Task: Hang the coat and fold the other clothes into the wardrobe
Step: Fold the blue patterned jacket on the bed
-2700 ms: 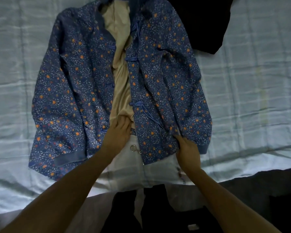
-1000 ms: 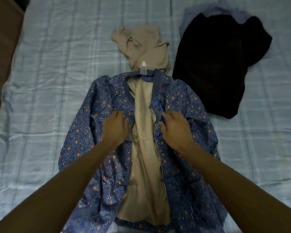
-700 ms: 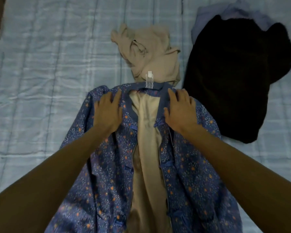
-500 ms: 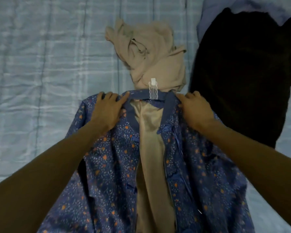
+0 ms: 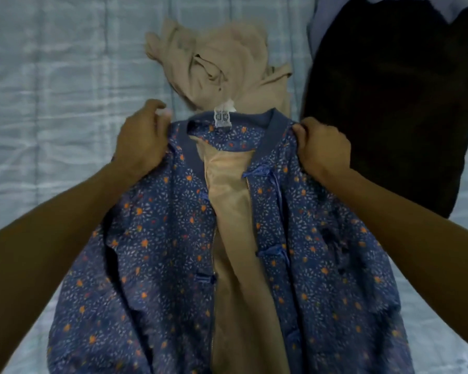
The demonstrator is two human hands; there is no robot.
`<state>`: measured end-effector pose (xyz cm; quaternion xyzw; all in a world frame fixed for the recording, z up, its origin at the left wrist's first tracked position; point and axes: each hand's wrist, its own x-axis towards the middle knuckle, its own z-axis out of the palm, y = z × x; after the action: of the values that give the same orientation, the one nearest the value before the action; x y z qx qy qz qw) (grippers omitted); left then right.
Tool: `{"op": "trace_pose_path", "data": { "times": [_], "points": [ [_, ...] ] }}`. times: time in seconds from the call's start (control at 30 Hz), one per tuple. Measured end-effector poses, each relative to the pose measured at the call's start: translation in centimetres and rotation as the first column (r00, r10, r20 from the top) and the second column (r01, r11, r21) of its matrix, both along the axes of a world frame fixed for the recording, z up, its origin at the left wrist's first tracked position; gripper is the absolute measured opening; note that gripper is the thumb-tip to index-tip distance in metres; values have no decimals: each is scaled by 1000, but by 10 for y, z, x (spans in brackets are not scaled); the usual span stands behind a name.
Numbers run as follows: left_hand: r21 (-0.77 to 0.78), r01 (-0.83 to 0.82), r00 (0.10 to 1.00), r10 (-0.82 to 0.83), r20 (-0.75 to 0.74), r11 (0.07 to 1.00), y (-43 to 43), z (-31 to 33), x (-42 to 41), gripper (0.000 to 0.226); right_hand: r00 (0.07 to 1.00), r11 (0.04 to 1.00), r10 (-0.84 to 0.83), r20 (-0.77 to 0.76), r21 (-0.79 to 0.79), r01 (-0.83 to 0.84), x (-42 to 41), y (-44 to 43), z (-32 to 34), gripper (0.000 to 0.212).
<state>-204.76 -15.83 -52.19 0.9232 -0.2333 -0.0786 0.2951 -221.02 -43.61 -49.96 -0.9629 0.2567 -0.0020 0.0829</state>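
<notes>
The coat lay front-up and open on the bed cover, its collar away from the person and its hem cut off at the bottom edge of the view. The left hand gripped the shoulder cloth just beside the collar, fingers curled into it; the right hand bunched the opposite shoulder the same way. No hanger or wardrobe in view. Risks, as judged: both grips took only a fold of outer cloth, so on a lift the body could sag and the smooth lining let the fronts slide apart, leaving the coat crooked for hanging. The collar touched the beige garment and the lace loop lay against that garment's edge, so raising the coat might drag the beige piece along. The black garment lay just beside the right hand, where a swinging sleeve could catch it. The loose cord fastenings could snag on fingers. Materials: shell dark blue, printed with white flecks and small orange flowers, softly puckered, looked lightly padded. Collar a plain blue ribbed band. Lining tan, satin-like, faint sheen. A zip ran along the front edge; fastenings were knotted blue cord. Beige garment thin, matte, crumpled in a heap. Black garment dense, fuzzy, broad and rounded, lying over something pale blue. Bed cover light blue, quilted in a grid, wrinkled
</notes>
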Motion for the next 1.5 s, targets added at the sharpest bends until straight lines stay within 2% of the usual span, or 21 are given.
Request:
{"op": "trace_pose_path", "data": {
  "times": [0.1,0.17,0.23,0.3,0.37,0.43,0.5,0.57,0.7,0.77,0.83,0.87,0.97,1.03,1.13,1.23,1.3,1.33,1.4,1.47,1.5],
  "points": [
    [156,329,941,-337,32,931,14,0,-14,60,953,970,243,183,-67,-234,-10,11,8,37],
    [325,411,879,-465,107,852,25,-8,-10,59,851,873,486,199,-160,-461,-21,25,8,37],
    [406,368,861,-471,190,836,25,-13,-7,41,781,773,623,45,-187,-606,-27,30,-3,37],
    [465,388,814,-532,232,796,17,-12,-8,24,795,787,595,-122,-116,-606,-27,28,-15,44],
    [441,426,805,-554,214,790,9,-8,-10,16,811,826,544,-217,-35,-563,-25,24,-22,50],
    [273,397,885,-444,141,876,3,6,-4,17,819,837,531,-220,-14,-547,-23,21,-25,49],
    [56,292,956,-290,-33,955,-6,20,16,17,823,840,535,-189,13,-543,-24,19,-28,47],
    [-3,245,957,-242,-161,970,-17,28,39,20,825,840,540,-165,43,-541,-24,17,-28,46],
    [-9,137,991,-137,6,991,-31,16,30,24,831,849,528,-175,82,-522,-23,20,-30,46],
    [-19,39,999,-38,36,999,-21,8,12,30,889,898,440,-125,57,-437,-19,30,-22,39],
    [5,-45,997,45,55,999,8,6,-3,40,933,930,360,18,68,-360,-16,52,-8,32],
    [36,-81,995,79,57,996,29,5,-8,45,919,914,383,91,107,-391,-16,70,0,30],
    [201,-116,992,124,-29,973,95,12,-39,65,729,716,652,211,147,-683,-28,151,4,31],
    [298,-68,989,105,-107,952,126,17,-69,76,667,649,743,56,187,-738,-37,190,-7,57],
    [390,-51,972,136,-192,919,164,17,-100,60,656,705,709,-259,298,-643,-44,191,-34,80],
    [485,-228,934,331,-136,844,197,23,-105,45,620,727,685,-382,303,-617,-43,186,-35,84],
    [481,-316,878,444,-177,818,208,33,-113,46,635,763,640,-432,258,-593,-44,199,-22,80],
    [467,-330,843,479,-246,821,209,39,-122,55,650,755,650,-393,234,-613,-50,208,-13,75],
    [483,-307,768,513,-383,820,213,48,-149,67,629,661,750,-203,222,-717,-78,234,1,64],
    [541,-276,738,536,-411,795,221,54,-178,59,564,543,826,6,261,-798,-129,267,5,58],
    [550,-304,740,556,-378,778,226,57,-190,55,538,503,841,47,296,-812,-160,286,5,58]
  ]
}}
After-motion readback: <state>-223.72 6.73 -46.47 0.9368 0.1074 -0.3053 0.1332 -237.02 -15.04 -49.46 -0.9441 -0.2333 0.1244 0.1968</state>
